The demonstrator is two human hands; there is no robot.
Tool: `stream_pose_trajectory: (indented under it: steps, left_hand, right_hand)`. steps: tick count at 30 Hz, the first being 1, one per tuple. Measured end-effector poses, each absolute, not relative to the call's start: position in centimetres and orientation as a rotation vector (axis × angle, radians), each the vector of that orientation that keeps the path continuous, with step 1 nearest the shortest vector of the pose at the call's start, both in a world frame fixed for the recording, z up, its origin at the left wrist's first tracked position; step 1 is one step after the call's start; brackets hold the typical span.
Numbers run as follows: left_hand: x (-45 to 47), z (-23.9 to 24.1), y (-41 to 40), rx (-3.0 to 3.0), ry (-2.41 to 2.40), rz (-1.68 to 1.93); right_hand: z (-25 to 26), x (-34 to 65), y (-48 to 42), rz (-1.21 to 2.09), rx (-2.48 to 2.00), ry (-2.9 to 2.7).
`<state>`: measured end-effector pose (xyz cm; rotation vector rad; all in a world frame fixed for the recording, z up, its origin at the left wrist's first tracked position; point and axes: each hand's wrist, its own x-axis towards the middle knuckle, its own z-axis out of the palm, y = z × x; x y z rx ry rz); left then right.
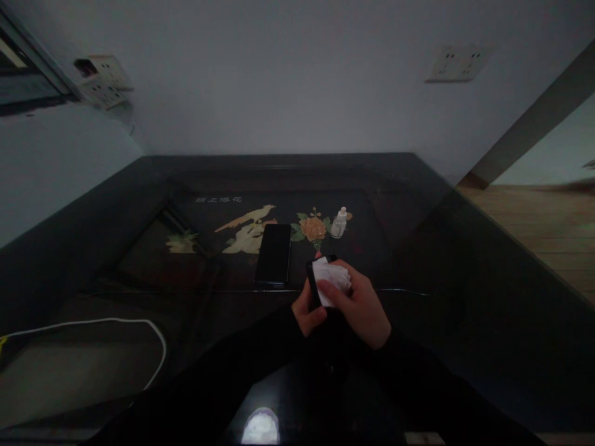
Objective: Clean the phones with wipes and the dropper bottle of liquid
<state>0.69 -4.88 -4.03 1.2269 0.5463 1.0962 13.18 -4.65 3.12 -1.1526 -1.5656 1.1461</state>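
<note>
Near the table's front, my left hand (307, 314) grips a flat black phone-shaped object (310, 272) by its edge, thumb in front. My right hand (365, 310) is closed around a crumpled white tissue (335, 280) and presses it against the face of that object. The tissue covers most of the black object, so its exact kind is hard to make out. Just left of my hands, a black smartphone (273, 254) lies flat on the table. Beyond my right hand stands a small clear bottle (339, 224) with a white cap.
The glossy dark table (395, 241) carries an inlaid bird and flower pattern and reflects light. A white cable (111, 320) curves at the lower left. Wall sockets (458, 64) sit on the wall behind, with more sockets (109, 80) at the left corner.
</note>
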Motion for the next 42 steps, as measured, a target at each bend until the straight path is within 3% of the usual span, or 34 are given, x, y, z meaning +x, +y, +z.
stream_pose_trajectory:
  steps: [21,31,37,42]
  left_hand:
    - [0.98,-3.77,-5.18,1.178,0.463,1.073]
    - [0.95,-4.21,-5.24,0.997,0.742,1.198]
    - [0.83,-4.21,-4.86,1.102,0.609,1.068]
    - [1.01,-4.25,-4.49,0.970,0.640,1.320]
  right_hand:
    - [3.47,12.93,-4.79,1.111,-1.154,-1.540]
    - [3.30,13.03,-5.27,1.133,-1.151,-1.690]
    - [3.47,12.95,-5.11,1.188,-1.156,-1.560]
    - [3.05,13.04,-5.62,1.015,-1.096,-1.756]
